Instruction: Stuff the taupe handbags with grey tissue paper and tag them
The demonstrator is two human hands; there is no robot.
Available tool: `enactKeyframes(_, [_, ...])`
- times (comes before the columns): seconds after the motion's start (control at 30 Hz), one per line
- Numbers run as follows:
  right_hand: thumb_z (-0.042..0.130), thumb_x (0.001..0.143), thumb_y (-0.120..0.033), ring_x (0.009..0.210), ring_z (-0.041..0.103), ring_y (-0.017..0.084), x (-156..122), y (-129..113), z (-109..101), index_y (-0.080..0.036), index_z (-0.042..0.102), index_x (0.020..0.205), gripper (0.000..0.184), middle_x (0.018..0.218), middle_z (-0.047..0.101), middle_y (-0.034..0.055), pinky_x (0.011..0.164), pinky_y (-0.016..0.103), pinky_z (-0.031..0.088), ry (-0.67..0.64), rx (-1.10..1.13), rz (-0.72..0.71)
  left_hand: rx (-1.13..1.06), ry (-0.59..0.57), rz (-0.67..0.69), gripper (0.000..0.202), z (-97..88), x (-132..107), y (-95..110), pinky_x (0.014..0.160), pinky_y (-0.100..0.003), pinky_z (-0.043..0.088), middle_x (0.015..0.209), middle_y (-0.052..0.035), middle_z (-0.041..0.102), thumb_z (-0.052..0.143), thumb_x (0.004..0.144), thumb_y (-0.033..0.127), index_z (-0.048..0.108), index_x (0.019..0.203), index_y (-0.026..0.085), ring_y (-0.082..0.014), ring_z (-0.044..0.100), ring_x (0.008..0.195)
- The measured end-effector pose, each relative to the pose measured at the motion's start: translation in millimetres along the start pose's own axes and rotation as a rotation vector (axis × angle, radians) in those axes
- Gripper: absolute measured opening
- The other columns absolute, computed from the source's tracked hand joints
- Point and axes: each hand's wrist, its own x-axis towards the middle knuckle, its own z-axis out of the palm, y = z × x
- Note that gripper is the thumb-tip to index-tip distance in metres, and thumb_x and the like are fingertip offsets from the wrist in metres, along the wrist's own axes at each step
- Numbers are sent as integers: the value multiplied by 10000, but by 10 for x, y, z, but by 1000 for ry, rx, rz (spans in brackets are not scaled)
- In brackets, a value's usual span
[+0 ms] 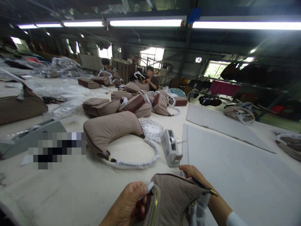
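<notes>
A taupe corduroy handbag with a gold zipper is tilted up at the bottom of the view. My left hand is closed on its left edge, beside the zipper. A small white strip sticks out at the left thumb and index finger. My right hand is behind the bag's upper right edge, fingers bent and pointing left; what they hold, if anything, is hidden. Just beyond those fingertips stands a grey tape dispenser. Translucent wrapping hangs at the bag's lower right.
Ahead lies another handbag with a wrapped handle. Several more bags are piled behind it. A second dispenser stands left, near a blurred-out patch. Pale boards cover the right side. Two people sit across the table.
</notes>
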Motion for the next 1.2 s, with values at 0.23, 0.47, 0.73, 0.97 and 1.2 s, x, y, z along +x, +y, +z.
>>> enactKeyframes(0.23, [630, 741, -417, 884, 555, 131, -685, -552, -781, -199, 531, 801, 247, 918, 604, 37, 634, 163, 428, 263, 101, -305, -34, 66, 93, 373, 326, -37, -116, 425, -170, 281, 514, 49, 479, 672, 627, 463, 465, 619, 152, -43, 401, 402])
enactKeyframes(0.47, [741, 609, -521, 419, 455, 40, -1635, -983, -112, -144, 517, 684, 445, 659, 603, 16, 359, 147, 220, -414, -126, -121, 211, 79, 209, 291, 636, -27, -204, 423, -194, 332, 524, 39, 497, 582, 740, 429, 513, 699, 150, -79, 447, 416])
enactKeyframes(0.73, [680, 622, -431, 369, 452, 38, -1559, -810, 318, -143, 496, 631, 342, 524, 569, -14, 329, 130, 237, -432, -322, 32, 305, 106, 300, 156, 614, -158, -185, 464, -213, 382, 595, 8, 561, 521, 762, 286, 574, 721, 145, -111, 496, 485])
enactKeyframes(0.97, [595, 730, -282, 354, 452, 44, -1532, -855, 421, -124, 545, 582, 222, 496, 547, -7, 308, 130, 261, -369, -436, 162, 405, 124, 366, 151, 611, -181, -175, 571, -241, 387, 608, -18, 596, 505, 775, 242, 624, 740, 156, -156, 531, 591])
enactKeyframes(1.2, [519, 688, -186, 319, 417, 57, -1453, -826, 473, -132, 555, 524, 176, 421, 500, -4, 288, 146, 249, -298, -557, 281, 640, 105, 482, 161, 576, -194, -198, 764, -314, 402, 889, -98, 669, 462, 802, 189, 620, 816, 162, -232, 585, 841])
